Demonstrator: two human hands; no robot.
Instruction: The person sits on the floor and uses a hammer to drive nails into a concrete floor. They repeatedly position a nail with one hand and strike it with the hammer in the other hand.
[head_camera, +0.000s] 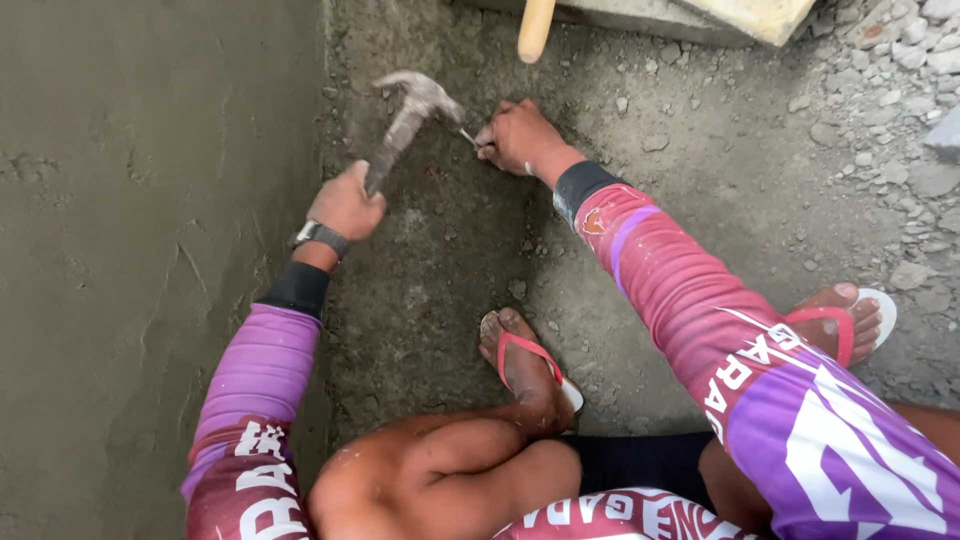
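Left hand (345, 205) grips the hammer (408, 115); right hand (518, 138) pinches a nail (467, 136) against the ground (700, 140). Best strike lightly, fingers low.

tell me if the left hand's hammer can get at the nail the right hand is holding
Probably yes: the hammer in the left hand hangs just beside the nail, with nothing between, though the right hand fingers pinch it close by.

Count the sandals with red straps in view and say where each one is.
2. One red-strapped sandal is on the foot at the centre, on the gritty ground just above the bent knee. The other red-strapped sandal is at the right edge, beyond the purple-sleeved right arm, partly hidden.
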